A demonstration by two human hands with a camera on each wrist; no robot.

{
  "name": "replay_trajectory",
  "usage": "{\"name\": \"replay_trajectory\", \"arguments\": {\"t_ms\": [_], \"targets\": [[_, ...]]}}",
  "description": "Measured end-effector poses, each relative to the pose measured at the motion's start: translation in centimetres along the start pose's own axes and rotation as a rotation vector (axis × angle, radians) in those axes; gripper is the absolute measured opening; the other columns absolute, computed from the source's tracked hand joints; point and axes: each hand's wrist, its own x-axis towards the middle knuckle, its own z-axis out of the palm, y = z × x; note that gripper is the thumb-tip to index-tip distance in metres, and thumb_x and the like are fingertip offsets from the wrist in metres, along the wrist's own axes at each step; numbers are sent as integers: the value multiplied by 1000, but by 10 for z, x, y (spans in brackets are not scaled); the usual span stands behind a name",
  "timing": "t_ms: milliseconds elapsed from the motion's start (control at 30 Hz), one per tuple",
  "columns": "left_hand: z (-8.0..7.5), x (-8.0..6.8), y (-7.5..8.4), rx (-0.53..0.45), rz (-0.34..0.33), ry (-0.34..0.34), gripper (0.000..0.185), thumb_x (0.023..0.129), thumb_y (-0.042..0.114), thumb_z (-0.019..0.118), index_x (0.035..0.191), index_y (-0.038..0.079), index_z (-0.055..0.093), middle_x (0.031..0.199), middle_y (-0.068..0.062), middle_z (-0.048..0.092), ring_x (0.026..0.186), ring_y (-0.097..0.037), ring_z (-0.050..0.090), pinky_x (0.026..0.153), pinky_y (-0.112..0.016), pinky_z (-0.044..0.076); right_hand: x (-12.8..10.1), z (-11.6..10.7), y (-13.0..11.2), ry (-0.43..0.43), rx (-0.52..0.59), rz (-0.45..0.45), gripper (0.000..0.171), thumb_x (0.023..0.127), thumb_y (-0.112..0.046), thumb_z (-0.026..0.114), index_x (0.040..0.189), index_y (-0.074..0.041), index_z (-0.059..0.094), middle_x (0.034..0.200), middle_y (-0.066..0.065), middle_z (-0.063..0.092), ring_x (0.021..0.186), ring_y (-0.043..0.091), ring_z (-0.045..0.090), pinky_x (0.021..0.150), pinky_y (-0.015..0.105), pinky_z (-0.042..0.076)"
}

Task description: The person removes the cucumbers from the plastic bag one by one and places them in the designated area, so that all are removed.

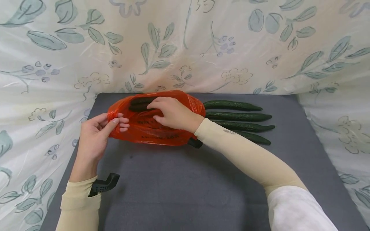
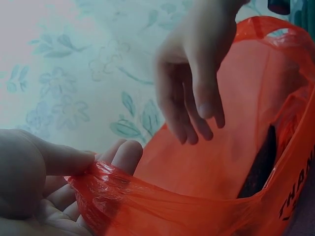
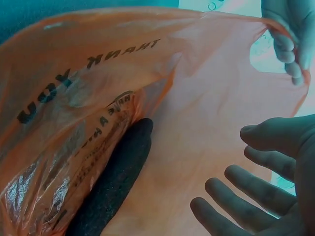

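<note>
A red plastic bag [image 1: 156, 138] with black lettering lies at the back of the table, its mouth spread. My left hand [image 1: 93, 136] pinches the bag's handle at the left between thumb and fingers. Over the bag's opening is my right hand [image 1: 173, 112], fingers spread and holding nothing in the right wrist view. Dark green cucumbers [image 1: 141, 101] lie inside the bag, partly covered by plastic and by the right hand. One cucumber [image 3: 118, 182] shows clearly in the right wrist view, beside the printed side of the bag.
Several cucumbers [image 1: 238, 116] lie side by side on the grey tabletop [image 1: 179, 186], right of the bag. Their left ends are hidden behind the bag and the right forearm. A floral curtain [image 1: 202, 57] hangs behind the table. A black wrist mount [image 1: 105, 184] sticks out from the left sleeve.
</note>
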Motion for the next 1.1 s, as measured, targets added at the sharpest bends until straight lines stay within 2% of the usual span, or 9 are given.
{"name": "replay_trajectory", "arguments": {"t_ms": [200, 500, 733, 900, 1100], "targets": [[-1, 0, -1, -4, 5, 0, 22, 107, 3, 68, 122, -11, 73, 101, -15, 80, 84, -21, 81, 83, -31, 65, 12, 7, 6, -41, -3, 48, 40, 104, -17, 74, 144, -10, 69, 140, 4, 68, 128, 21, 62, 112, 33, 49], [0, -1, -3, 2, 7, -2, 22, 107, 4, 69, 122, -11, 73, 102, -14, 80, 84, -20, 81, 83, -30, 65, 27, 21, 19, -71, -27, 63, 38, 105, -16, 73, 142, -9, 70, 139, 8, 69, 128, 23, 63, 112, 34, 50], [0, -3, -2, 20, -6, 6, 23, 107, 5, 69, 124, -10, 73, 102, -14, 80, 84, -20, 81, 84, -30, 64, 42, 33, 36, -85, 11, 160, 39, 103, -12, 75, 141, -6, 70, 139, 5, 71, 127, 22, 65, 112, 33, 51], [-1, -3, -3, 34, -7, 8, 23, 107, 5, 68, 124, -10, 73, 102, -14, 80, 84, -20, 81, 84, -29, 64, 44, 36, 42, -112, 6, 189, 40, 103, -13, 74, 142, -4, 70, 140, 9, 70, 127, 25, 65, 114, 34, 49], [-2, -3, -2, 5, -6, 10, 23, 107, 5, 69, 123, -11, 73, 103, -15, 80, 85, -24, 81, 84, -31, 65, 47, 42, 54, -141, -2, 212, 42, 103, -15, 74, 143, -5, 69, 141, 8, 69, 128, 24, 64, 114, 34, 49]]}}
